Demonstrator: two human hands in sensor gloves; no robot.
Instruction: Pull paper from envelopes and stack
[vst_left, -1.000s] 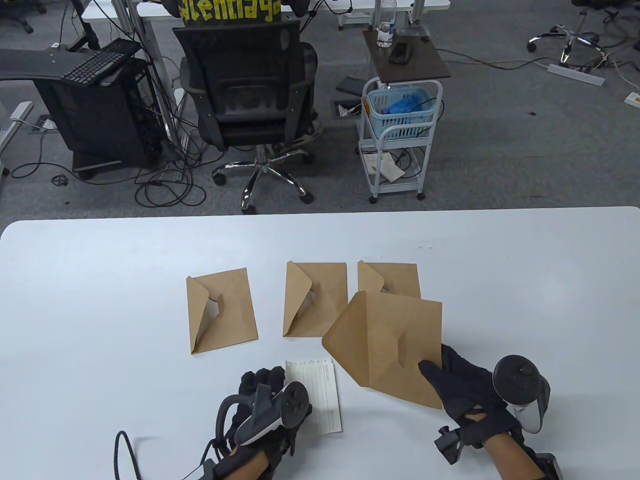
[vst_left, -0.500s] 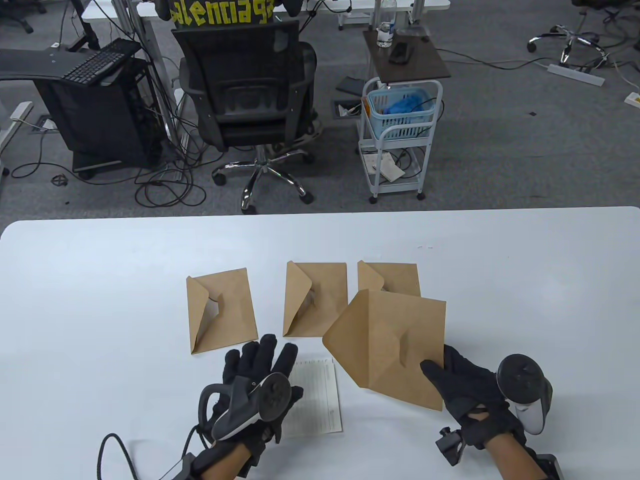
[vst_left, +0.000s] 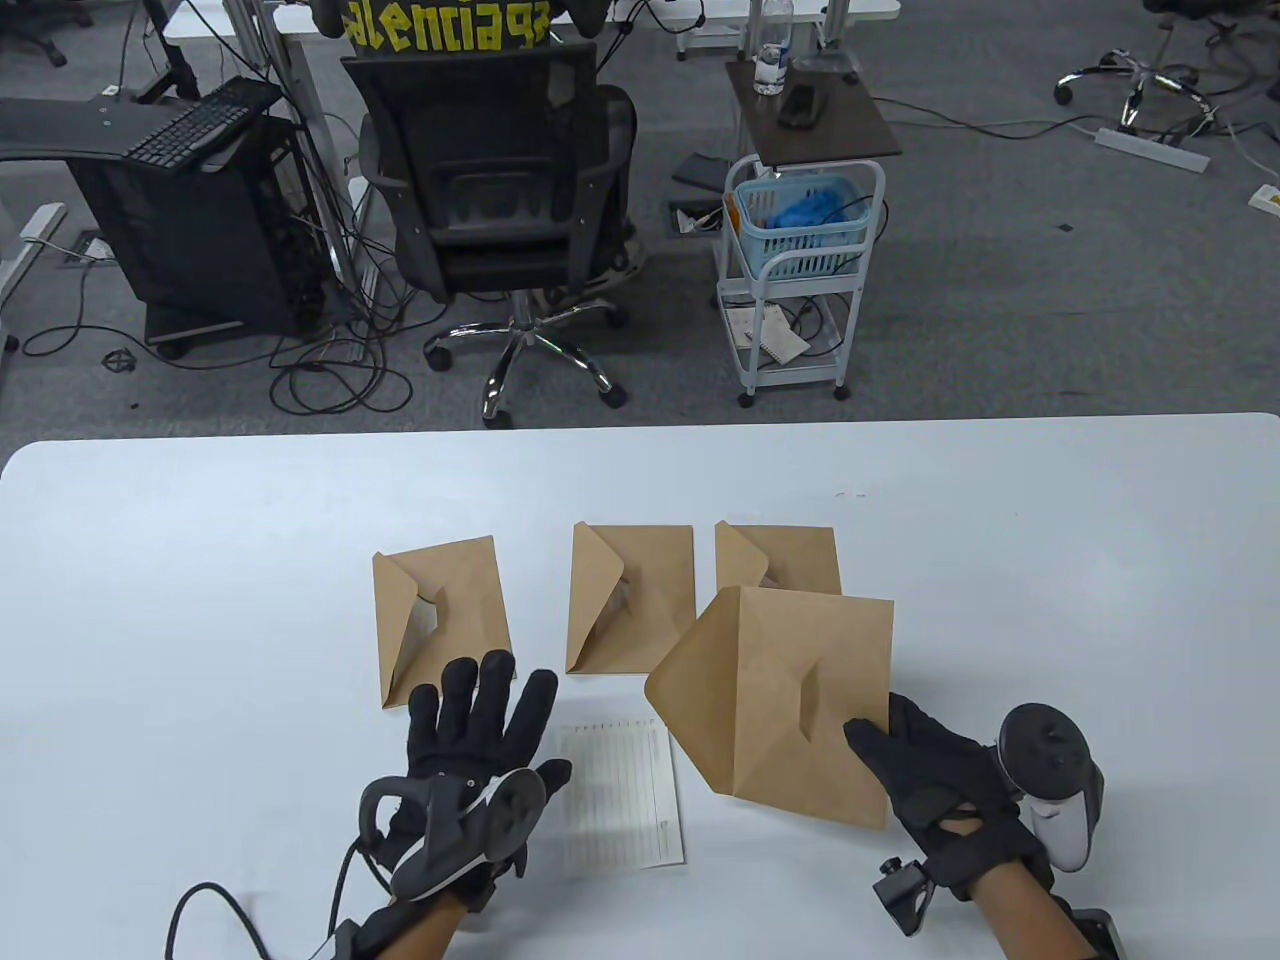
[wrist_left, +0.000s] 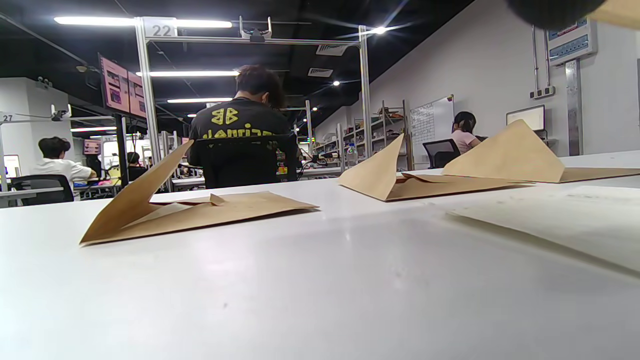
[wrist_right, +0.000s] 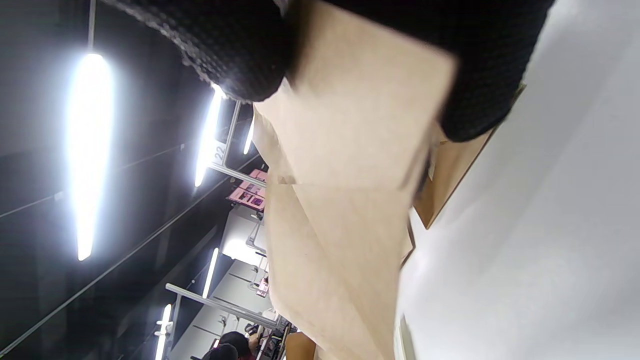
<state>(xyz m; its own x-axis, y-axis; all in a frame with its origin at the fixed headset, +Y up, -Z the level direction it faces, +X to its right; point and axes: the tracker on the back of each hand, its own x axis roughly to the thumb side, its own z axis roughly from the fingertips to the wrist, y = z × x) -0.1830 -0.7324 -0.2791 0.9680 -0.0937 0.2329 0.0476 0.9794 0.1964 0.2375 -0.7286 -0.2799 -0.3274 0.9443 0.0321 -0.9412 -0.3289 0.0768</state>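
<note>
While the right hand (vst_left: 935, 775) still grips the lifted envelope (vst_left: 780, 690) by its corner, the left hand (vst_left: 470, 740) has left the sheet (vst_left: 625, 790) flat on the table and reaches, fingers spread, toward the leftmost envelope (vst_left: 440, 620), likely next.

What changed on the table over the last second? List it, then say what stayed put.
The left hand lifted off the sheet of paper, spread its fingers and moved left and away from the person, toward the leftmost envelope; the sheet is now uncovered. The right hand still grips the corner of the held envelope, which barely shifted. The three envelopes on the table and the sheet stayed where they were.
</note>
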